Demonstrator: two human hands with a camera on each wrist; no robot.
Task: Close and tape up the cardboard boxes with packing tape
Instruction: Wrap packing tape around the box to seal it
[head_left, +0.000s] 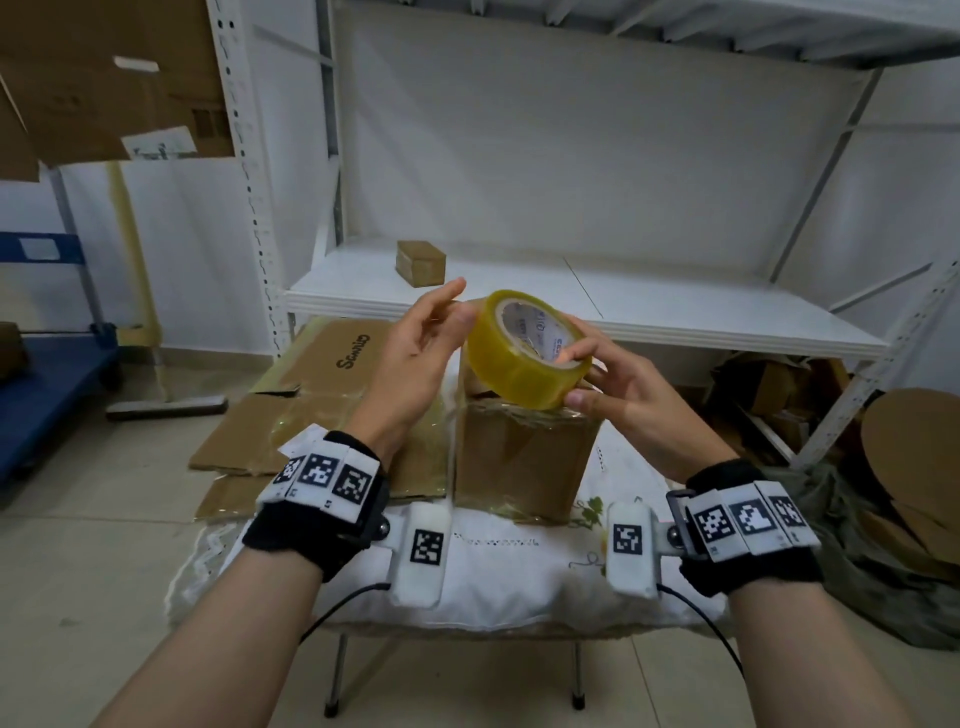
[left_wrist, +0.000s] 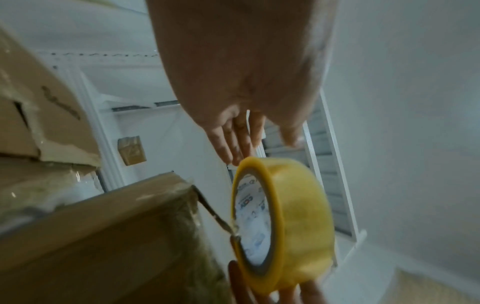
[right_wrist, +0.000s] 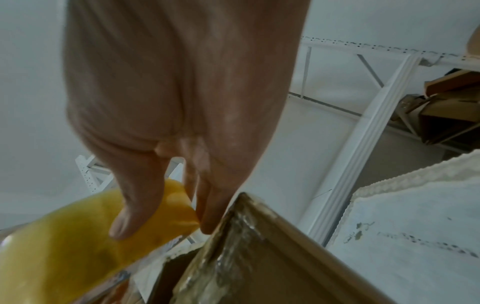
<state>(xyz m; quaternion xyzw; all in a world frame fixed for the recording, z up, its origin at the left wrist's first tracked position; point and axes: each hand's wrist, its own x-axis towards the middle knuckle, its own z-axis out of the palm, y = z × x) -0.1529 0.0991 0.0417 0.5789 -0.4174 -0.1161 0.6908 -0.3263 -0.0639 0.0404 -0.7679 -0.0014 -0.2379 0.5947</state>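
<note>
A roll of yellowish packing tape (head_left: 524, 358) hangs tilted just above a brown cardboard box (head_left: 524, 462). My right hand (head_left: 576, 374) grips the roll, thumb in the white core and fingers under the outer face. My left hand (head_left: 457, 304) is at the roll's left rim, fingers nearly straight and fingertips touching the tape. In the left wrist view the roll (left_wrist: 283, 218) stands on edge below the left hand (left_wrist: 241, 148), beside the box (left_wrist: 103, 236). In the right wrist view, the right hand (right_wrist: 161, 216) wraps the roll (right_wrist: 64, 246) above the box's glossy taped corner (right_wrist: 233, 246).
The box stands on a small folding table under a white cloth (head_left: 519, 582). Behind it a white shelf (head_left: 649, 312) carries one small taped box (head_left: 421, 262). Flattened cardboard (head_left: 322, 395) lies on the floor to the left; a blue cart (head_left: 47, 395) and more cardboard (head_left: 909, 467) flank the sides.
</note>
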